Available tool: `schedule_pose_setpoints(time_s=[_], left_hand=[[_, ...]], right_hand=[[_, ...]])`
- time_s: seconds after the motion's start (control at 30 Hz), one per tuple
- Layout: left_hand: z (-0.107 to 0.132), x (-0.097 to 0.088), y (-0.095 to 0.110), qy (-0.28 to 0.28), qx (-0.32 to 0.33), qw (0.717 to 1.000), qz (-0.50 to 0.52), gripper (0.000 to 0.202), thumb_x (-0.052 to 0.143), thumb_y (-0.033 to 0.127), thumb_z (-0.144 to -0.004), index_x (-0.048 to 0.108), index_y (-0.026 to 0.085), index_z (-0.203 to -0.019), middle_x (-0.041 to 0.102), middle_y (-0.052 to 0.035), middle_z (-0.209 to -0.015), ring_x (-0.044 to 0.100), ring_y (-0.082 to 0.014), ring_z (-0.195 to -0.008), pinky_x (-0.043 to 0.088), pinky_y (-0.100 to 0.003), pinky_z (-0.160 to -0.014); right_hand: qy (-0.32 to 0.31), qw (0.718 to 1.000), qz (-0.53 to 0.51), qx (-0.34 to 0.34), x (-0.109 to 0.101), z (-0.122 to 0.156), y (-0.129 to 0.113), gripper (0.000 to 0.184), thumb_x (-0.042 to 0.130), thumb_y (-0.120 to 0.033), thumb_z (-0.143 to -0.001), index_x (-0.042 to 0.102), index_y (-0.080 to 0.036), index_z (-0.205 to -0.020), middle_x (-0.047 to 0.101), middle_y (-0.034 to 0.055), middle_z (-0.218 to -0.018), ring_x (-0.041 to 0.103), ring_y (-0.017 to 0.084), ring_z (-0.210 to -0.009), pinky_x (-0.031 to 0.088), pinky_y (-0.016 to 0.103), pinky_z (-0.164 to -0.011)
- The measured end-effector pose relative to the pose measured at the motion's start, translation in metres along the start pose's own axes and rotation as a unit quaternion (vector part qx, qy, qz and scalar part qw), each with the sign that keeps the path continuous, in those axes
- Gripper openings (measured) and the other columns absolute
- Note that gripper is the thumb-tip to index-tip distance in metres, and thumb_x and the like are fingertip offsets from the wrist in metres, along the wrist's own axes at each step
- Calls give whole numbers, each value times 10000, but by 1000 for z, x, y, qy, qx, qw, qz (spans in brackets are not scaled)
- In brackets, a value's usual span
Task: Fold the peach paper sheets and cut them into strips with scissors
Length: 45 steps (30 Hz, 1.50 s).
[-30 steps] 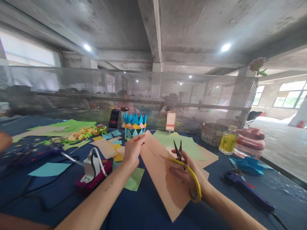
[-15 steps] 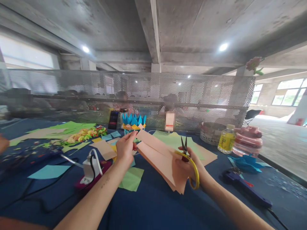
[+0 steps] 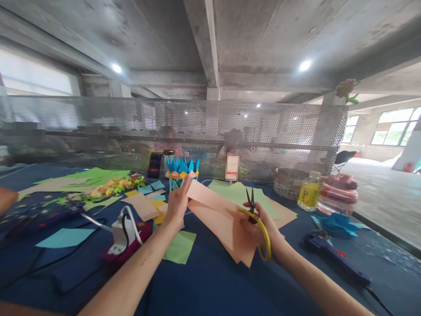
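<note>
My left hand (image 3: pixel 176 205) pinches the far corner of a folded peach paper sheet (image 3: pixel 219 217), lifted above the blue table (image 3: pixel 204 281). My right hand (image 3: pixel 259 230) grips the near end of the same sheet and also carries yellow-handled scissors (image 3: pixel 257 226), blades closed and pointing up. The sheet is doubled over along a crease between the hands.
Green and peach sheets (image 3: pixel 263 204) lie behind the hands, a green square (image 3: pixel 180 246) below them. A blue paper crown basket (image 3: pixel 182 170), a white plug on a pink box (image 3: pixel 125 232), a purple glue gun (image 3: pixel 335 259), a yellow bottle (image 3: pixel 308 191) and a mesh screen (image 3: pixel 210 131) surround them.
The peach sheet, flat a second ago, has been folded over and lifted. My right hand with the scissors moved up and inward; my left hand kept its pinch.
</note>
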<state>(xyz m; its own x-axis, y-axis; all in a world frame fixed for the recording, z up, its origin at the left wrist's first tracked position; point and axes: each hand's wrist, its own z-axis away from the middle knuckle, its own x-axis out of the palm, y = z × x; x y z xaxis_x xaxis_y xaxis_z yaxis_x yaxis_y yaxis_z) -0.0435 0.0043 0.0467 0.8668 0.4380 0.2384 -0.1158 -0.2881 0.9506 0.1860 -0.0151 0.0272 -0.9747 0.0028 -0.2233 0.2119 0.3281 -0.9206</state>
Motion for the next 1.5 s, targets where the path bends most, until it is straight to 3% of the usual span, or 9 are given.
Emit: schedule_pose_setpoints(time_s=[0.13, 0.33, 0.63, 0.73, 0.8, 0.9, 1.07, 1.23, 1.5], left_hand=[[1, 0, 1, -26, -9, 997, 66, 669, 367, 758, -727, 695, 175, -741, 667, -68, -647, 635, -218, -682, 426, -250, -509], [6, 2, -7, -86, 88, 986, -115, 272, 745, 432, -580, 696, 186, -683, 696, -51, -679, 638, -235, -725, 442, -256, -595], [0, -11, 7, 5, 121, 968, -221, 111, 605, 299, -708, 632, 192, -725, 622, -50, -562, 599, -213, -542, 438, -291, -546], [5, -26, 31, 122, 322, 850, -399, 164, 505, 222, -799, 655, 210, -866, 659, -86, -947, 608, -235, -860, 413, -300, -691], [8, -36, 44, 213, 361, 767, -486, 233, 444, 207, -844, 661, 231, -924, 624, -77, -1063, 596, -236, -878, 376, -306, -630], [9, -44, 49, 272, 354, 713, -541, 258, 431, 199, -845, 675, 244, -916, 601, -53, -1104, 596, -218, -811, 321, -309, -534], [2, -39, 33, 156, 270, 692, -650, 320, 399, 116, -800, 655, 169, -985, 562, -100, -1184, 616, -221, -780, 397, -313, -562], [-7, -39, 3, 8, 193, 655, -730, 334, 448, 84, -762, 632, 65, -1040, 468, -234, -1300, 424, -355, -1239, 373, -391, -952], [-7, -40, -3, -2, 122, 690, -713, 288, 445, 244, -826, 637, 130, -1007, 610, -228, -1115, 580, -427, -991, 427, -481, -736]], right_hand=[[6, 1000, 2, 15, 0, 0, 0, 398, 610, -244, -597, 469, -206, -968, 547, -56, -611, 493, 122, -497, 347, 241, -482], [5, 1000, 5, 12, -3, 2, -3, 372, 629, -253, -617, 478, -214, -955, 511, -69, -587, 485, 123, -511, 362, 247, -492], [3, 1000, -8, 14, -2, 3, 0, 397, 630, -282, -644, 470, -205, -999, 566, -32, -688, 552, 157, -639, 396, 282, -588], [-2, 1000, -17, 24, -2, 2, 3, 399, 614, -275, -651, 464, -209, -1015, 559, -42, -670, 533, 143, -593, 368, 265, -552], [-5, 999, -24, 29, -2, 0, 6, 404, 614, -268, -642, 462, -209, -1012, 557, -45, -659, 526, 138, -573, 359, 259, -535], [-2, 999, -25, 29, -1, -1, 8, 410, 623, -255, -624, 465, -210, -999, 557, -49, -647, 531, 141, -567, 366, 262, -532], [4, 999, -37, 20, -2, 1, 4, 387, 618, -251, -634, 471, -206, -989, 550, -47, -661, 539, 143, -590, 376, 270, -549], [7, 999, -42, 19, -3, 1, 1, 414, 630, -259, -615, 468, -195, -991, 537, -44, -662, 525, 146, -598, 374, 279, -574], [12, 998, -51, 24, -2, 1, 3, 401, 634, -242, -614, 484, -200, -983, 549, -42, -649, 540, 154, -607, 382, 274, -572]])
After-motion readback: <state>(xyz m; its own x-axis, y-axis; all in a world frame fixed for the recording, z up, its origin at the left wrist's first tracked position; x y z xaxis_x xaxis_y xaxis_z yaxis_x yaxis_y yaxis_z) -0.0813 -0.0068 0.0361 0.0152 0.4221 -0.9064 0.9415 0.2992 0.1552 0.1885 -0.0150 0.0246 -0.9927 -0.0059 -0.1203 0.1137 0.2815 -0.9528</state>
